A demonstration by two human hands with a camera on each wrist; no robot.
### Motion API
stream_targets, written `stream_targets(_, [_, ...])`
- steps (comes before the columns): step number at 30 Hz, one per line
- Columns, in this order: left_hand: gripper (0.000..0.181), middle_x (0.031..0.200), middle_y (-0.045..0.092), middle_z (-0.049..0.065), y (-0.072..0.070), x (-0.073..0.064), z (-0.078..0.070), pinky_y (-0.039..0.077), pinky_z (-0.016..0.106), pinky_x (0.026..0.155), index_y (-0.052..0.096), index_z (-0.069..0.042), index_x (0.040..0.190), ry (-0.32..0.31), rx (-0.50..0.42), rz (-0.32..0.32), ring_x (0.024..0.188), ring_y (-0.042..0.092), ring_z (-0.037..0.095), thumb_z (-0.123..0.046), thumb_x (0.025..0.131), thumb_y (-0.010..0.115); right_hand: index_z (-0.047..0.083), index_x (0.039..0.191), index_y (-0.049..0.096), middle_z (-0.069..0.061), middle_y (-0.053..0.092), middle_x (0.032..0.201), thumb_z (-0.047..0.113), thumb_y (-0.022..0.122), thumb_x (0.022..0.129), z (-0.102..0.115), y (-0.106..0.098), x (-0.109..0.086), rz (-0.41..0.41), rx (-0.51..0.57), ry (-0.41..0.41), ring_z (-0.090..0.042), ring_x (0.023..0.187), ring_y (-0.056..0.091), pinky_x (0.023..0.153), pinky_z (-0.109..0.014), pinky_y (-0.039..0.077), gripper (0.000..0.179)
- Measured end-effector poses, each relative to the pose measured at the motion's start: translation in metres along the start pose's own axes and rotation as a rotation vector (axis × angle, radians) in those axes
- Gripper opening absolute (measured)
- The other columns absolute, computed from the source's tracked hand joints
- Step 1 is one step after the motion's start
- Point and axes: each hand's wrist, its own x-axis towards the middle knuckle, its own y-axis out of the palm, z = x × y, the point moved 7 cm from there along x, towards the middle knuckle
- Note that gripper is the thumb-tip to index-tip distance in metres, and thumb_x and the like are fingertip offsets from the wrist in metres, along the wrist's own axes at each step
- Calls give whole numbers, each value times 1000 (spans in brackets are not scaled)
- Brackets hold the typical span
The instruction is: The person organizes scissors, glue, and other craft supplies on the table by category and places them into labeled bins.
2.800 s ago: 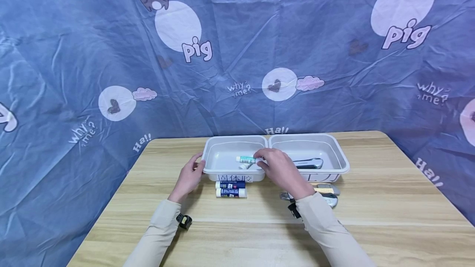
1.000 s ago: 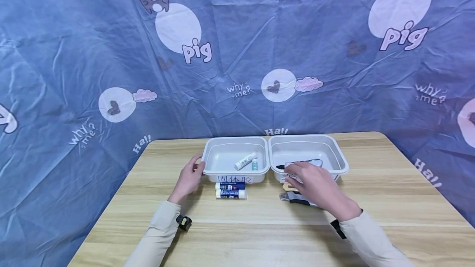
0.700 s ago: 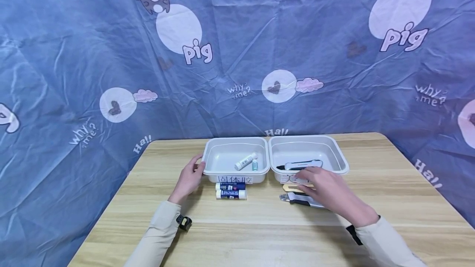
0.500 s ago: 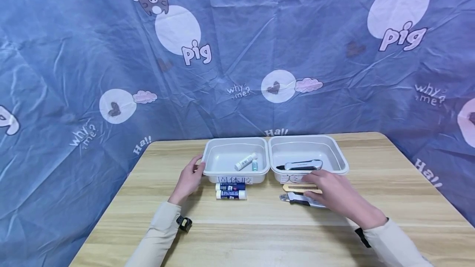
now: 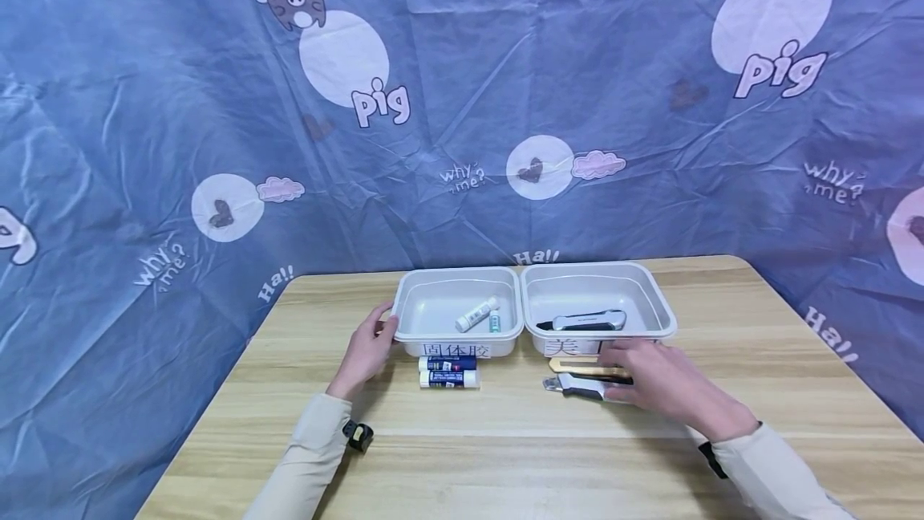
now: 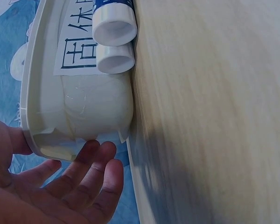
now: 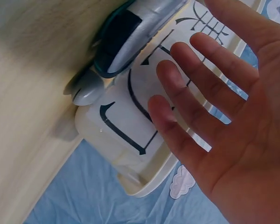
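My left hand [image 5: 366,351] holds the near left corner of the left white bin [image 6: 79,107], thumb at the rim, other fingers below it. A white glue stick [image 5: 477,314] and a green-labelled one [image 5: 494,321] lie in that bin. My right hand [image 5: 653,375] hovers with spread fingers over two utility knives in front of the right white bin [image 5: 668,319]. The yellow knife [image 5: 570,366] lies behind the grey-and-black knife [image 5: 577,386]; the hand hides their right ends in the head view. Another grey-and-black knife [image 5: 588,320] is inside the right bin.
Two blue-and-white glue sticks, a rear one [image 5: 447,363] and a front one [image 5: 449,379], lie before the left bin. Both bins stand side by side on the wooden table [image 5: 462,456], labels facing me. A blue printed curtain [image 5: 462,87] hangs behind.
My right hand has released the green-labelled glue stick into the left bin, then moved right to the knives on the table. My left hand stays at its bin corner.
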Motion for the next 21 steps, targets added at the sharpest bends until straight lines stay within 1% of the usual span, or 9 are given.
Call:
stream_targets(5, [46, 111, 70, 23, 0, -1, 0, 56, 43, 88, 46, -8, 152, 2, -1, 2, 93, 71, 28, -23, 109, 48, 22, 103, 77, 4, 71, 105, 34, 92, 71, -1, 7, -1, 32, 1, 0, -20, 88, 70, 68, -44, 57, 37])
stream_targets(7, [46, 111, 70, 23, 0, -1, 0, 56, 43, 88, 47, -8, 152, 0, -1, 0, 93, 71, 28, -23, 109, 49, 22, 103, 77, 3, 72, 107, 35, 92, 70, -1, 9, -1, 40, -1, -3, -21, 88, 70, 69, -44, 58, 38])
stream_targets(10, [46, 111, 70, 24, 0, 0, 1, 57, 43, 88, 47, -8, 152, 2, 0, -6, 93, 71, 28, -23, 109, 49, 26, 98, 77, 6, 68, 99, 37, 91, 70, -1, 14, -1, 63, -9, 0, -12, 79, 62, 63, -37, 54, 34])
stream_targets(12, [45, 111, 70, 24, 0, 0, 1, 57, 43, 88, 48, -8, 151, 1, -1, -10, 93, 71, 28, -23, 109, 49, 28, 96, 76, 10, 64, 95, 38, 91, 70, -1, 16, -1, 75, -16, -2, -6, 74, 54, 59, -32, 48, 31])
stream_targets(14, [46, 111, 70, 24, 1, 0, 1, 56, 43, 88, 48, -8, 152, -1, -3, -7, 94, 71, 30, -23, 109, 49, 30, 92, 73, 13, 59, 90, 39, 91, 70, 0, 17, -1, 89, -19, 1, -2, 71, 45, 57, -28, 40, 29])
stream_targets(18, [46, 111, 70, 24, 1, 0, 1, 56, 43, 88, 47, -9, 152, -4, -5, 1, 95, 71, 32, -24, 109, 49, 31, 89, 71, 14, 57, 90, 39, 91, 69, 1, 18, -3, 102, -12, 5, -1, 72, 43, 57, -26, 38, 29])
stream_targets(21, [46, 112, 70, 24, 1, 0, 1, 56, 43, 88, 46, -9, 153, -6, 0, 1, 95, 71, 32, -24, 109, 49, 32, 92, 72, 14, 60, 93, 39, 91, 69, 2, 18, -4, 117, 1, 9, 0, 74, 46, 58, -27, 41, 31])
